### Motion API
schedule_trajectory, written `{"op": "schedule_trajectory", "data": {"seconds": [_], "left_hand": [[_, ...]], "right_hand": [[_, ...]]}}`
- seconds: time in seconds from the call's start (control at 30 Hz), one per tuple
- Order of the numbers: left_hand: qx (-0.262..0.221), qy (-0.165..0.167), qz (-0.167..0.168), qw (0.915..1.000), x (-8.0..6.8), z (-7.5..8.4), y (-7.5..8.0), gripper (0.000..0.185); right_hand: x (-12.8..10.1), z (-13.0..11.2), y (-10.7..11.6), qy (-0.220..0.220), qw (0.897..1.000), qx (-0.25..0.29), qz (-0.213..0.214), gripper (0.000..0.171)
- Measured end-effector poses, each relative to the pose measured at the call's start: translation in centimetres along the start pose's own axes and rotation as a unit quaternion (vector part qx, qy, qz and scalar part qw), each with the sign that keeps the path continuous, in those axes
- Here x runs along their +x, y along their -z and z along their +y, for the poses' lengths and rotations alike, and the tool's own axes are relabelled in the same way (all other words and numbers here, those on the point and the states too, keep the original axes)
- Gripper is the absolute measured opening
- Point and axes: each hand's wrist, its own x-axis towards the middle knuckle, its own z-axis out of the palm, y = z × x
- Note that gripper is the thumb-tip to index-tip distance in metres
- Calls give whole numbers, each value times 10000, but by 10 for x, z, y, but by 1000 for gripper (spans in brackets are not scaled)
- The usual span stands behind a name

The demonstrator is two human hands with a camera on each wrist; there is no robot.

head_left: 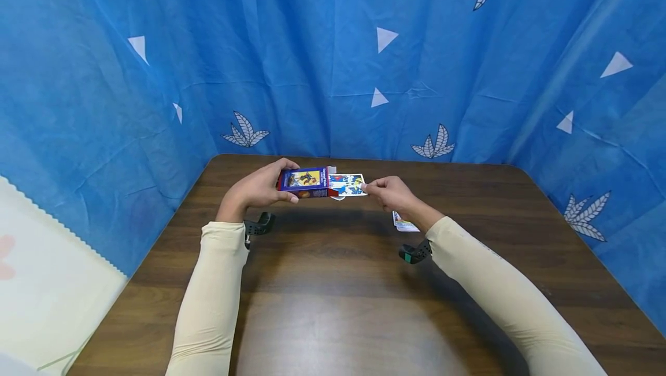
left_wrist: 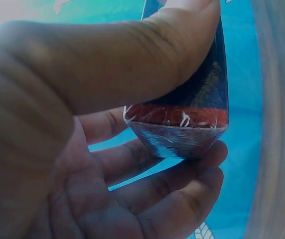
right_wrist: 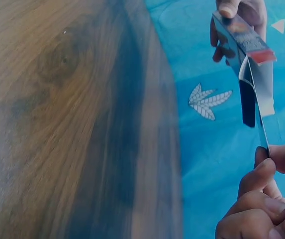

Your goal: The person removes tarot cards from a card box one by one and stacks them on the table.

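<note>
My left hand (head_left: 265, 186) grips a small dark blue card box (head_left: 306, 182) above the far middle of the table, thumb on one face and fingers under it; the left wrist view shows the box (left_wrist: 192, 114) end-on between thumb and fingers. A picture card (head_left: 347, 184) sticks halfway out of the box's open right end. My right hand (head_left: 387, 192) pinches the card's outer edge between thumb and fingertips (right_wrist: 261, 172). In the right wrist view the card (right_wrist: 258, 107) appears edge-on, running up to the box (right_wrist: 239, 35).
A dark wooden table (head_left: 333, 283) carries a few more cards (head_left: 403, 224) lying flat just behind my right wrist. A blue patterned curtain (head_left: 333, 58) closes in the back and both sides. At the left lies a pale cloth (head_left: 47, 272).
</note>
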Motion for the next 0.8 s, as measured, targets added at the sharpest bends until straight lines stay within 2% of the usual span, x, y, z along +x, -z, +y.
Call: {"op": "schedule_trajectory", "data": {"seconds": [0.17,0.37,0.57,0.8], "left_hand": [[-2,28,-19,10000,1,-1,0,72],[-13,26,-33,10000,0,-1,0,72],[-71,45,-37,10000,1,-1,2,72],[-93,96,-81,9999,0,-1,1,72]], "right_hand": [[-1,6,8,33,9994,315,-137,30],[-6,8,23,5,9989,477,-7,28],[-2,17,51,-107,9964,738,410,28],[5,40,83,-530,9930,234,1031,42]]}}
